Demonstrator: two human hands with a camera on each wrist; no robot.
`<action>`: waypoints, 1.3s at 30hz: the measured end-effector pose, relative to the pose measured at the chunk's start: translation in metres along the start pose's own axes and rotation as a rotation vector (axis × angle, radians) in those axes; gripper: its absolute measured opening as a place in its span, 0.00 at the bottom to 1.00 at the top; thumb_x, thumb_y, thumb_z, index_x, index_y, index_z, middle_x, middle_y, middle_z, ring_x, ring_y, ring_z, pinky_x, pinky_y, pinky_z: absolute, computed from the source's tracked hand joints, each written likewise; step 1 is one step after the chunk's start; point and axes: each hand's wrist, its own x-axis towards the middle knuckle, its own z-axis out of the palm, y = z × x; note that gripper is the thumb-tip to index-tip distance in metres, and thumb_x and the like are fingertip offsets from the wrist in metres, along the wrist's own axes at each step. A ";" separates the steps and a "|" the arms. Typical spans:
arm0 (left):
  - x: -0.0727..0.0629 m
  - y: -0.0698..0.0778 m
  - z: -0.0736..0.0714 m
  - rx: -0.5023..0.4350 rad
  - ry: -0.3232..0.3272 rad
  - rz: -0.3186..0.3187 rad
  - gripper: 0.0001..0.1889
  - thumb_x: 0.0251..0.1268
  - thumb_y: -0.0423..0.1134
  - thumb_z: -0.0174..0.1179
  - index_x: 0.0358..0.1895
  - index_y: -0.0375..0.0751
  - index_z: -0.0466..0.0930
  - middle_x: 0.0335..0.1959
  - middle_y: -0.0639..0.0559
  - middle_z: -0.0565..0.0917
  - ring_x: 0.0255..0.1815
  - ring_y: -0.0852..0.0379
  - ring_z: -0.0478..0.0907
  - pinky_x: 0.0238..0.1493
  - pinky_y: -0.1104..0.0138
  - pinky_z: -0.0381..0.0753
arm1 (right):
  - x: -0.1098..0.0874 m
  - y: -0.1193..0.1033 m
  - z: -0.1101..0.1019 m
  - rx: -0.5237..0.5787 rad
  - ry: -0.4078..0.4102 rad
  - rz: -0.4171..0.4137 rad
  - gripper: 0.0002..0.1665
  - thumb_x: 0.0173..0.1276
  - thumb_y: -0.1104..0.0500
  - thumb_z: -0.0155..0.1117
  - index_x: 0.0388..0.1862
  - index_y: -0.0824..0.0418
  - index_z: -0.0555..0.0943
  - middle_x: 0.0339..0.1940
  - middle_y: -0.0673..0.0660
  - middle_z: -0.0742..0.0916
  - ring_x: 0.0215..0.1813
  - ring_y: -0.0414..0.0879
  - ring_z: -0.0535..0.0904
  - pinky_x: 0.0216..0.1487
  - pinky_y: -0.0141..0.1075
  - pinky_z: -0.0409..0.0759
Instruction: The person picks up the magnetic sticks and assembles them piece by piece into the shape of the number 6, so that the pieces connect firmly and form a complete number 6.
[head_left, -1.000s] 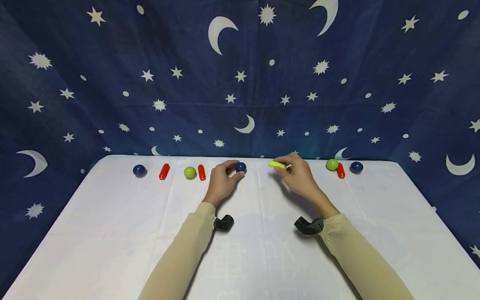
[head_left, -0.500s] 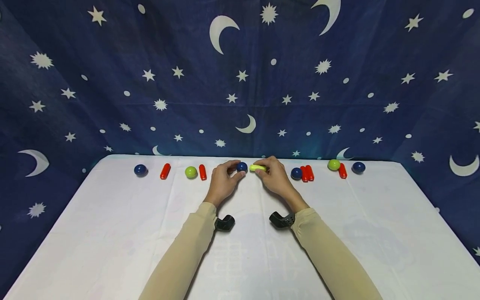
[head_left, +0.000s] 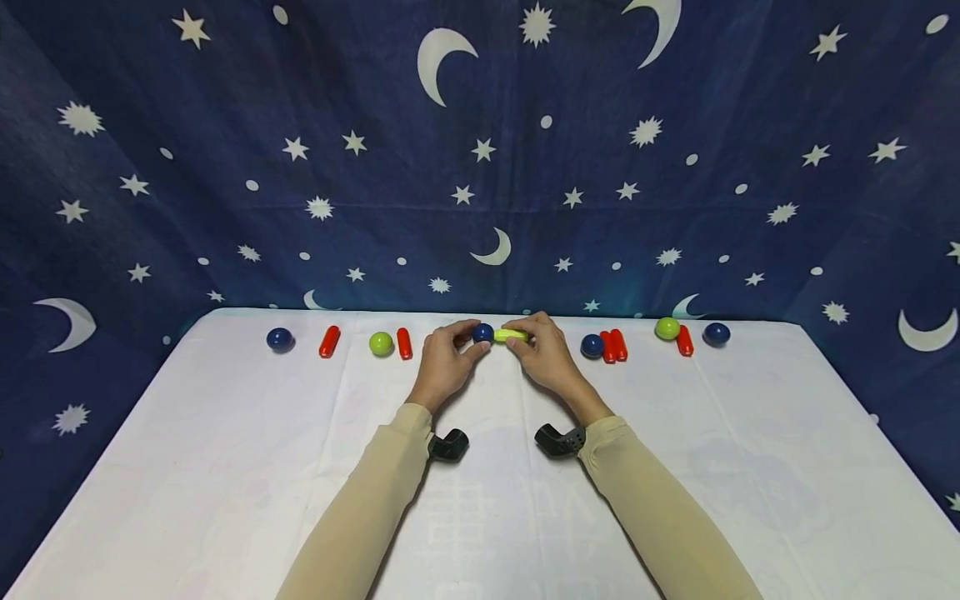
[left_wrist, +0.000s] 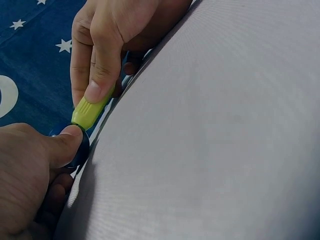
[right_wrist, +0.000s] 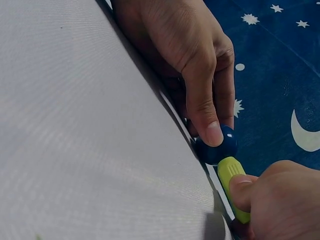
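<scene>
At the far middle of the table, my left hand [head_left: 444, 358] holds a dark blue ball [head_left: 483, 333] between thumb and fingers. Facing it, my right hand [head_left: 547, 354] pinches a short yellow-green rod [head_left: 510, 335] lying crosswise. In the left wrist view, the tapered, ribbed tip of the rod [left_wrist: 89, 114] meets the blue ball beside my left thumb. The right wrist view shows the same end of the rod [right_wrist: 230, 169] against the ball [right_wrist: 226, 145], with my right thumb over the rod's middle. Fingers hide part of both pieces.
To the left lie a blue ball [head_left: 281, 340], a red rod [head_left: 329, 342], a green ball [head_left: 381, 343] and another red rod [head_left: 404, 343]. Right of my hands are a blue ball [head_left: 592, 346], two red rods [head_left: 613, 345], a green ball [head_left: 667, 328], a red rod and a blue ball [head_left: 717, 335]. A starry curtain [head_left: 375, 233] hangs behind.
My right hand has moved left with the yellow-green rod until its end reached the blue ball, uncovering a blue ball and two red rods. My left hand has stayed in place.
</scene>
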 end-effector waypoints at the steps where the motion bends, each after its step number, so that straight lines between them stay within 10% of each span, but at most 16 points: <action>1: 0.000 0.000 0.000 -0.003 -0.001 -0.002 0.22 0.64 0.35 0.71 0.60 0.34 0.82 0.54 0.42 0.85 0.52 0.49 0.82 0.57 0.58 0.79 | 0.000 0.000 0.000 0.004 0.002 -0.001 0.13 0.70 0.68 0.67 0.52 0.67 0.86 0.43 0.61 0.79 0.42 0.51 0.73 0.44 0.39 0.71; 23: 0.000 0.000 -0.001 0.004 -0.011 -0.015 0.22 0.65 0.35 0.70 0.61 0.34 0.82 0.56 0.42 0.85 0.56 0.49 0.82 0.60 0.59 0.77 | -0.001 -0.002 -0.006 0.030 -0.004 0.013 0.18 0.70 0.65 0.67 0.59 0.66 0.84 0.47 0.62 0.78 0.45 0.53 0.76 0.48 0.42 0.75; 39: 0.000 -0.002 0.001 0.021 0.006 0.008 0.22 0.64 0.36 0.71 0.61 0.35 0.82 0.53 0.42 0.86 0.53 0.48 0.82 0.57 0.56 0.77 | -0.009 0.000 -0.064 -0.098 0.064 -0.040 0.20 0.68 0.63 0.71 0.58 0.67 0.84 0.50 0.63 0.84 0.52 0.57 0.77 0.48 0.49 0.75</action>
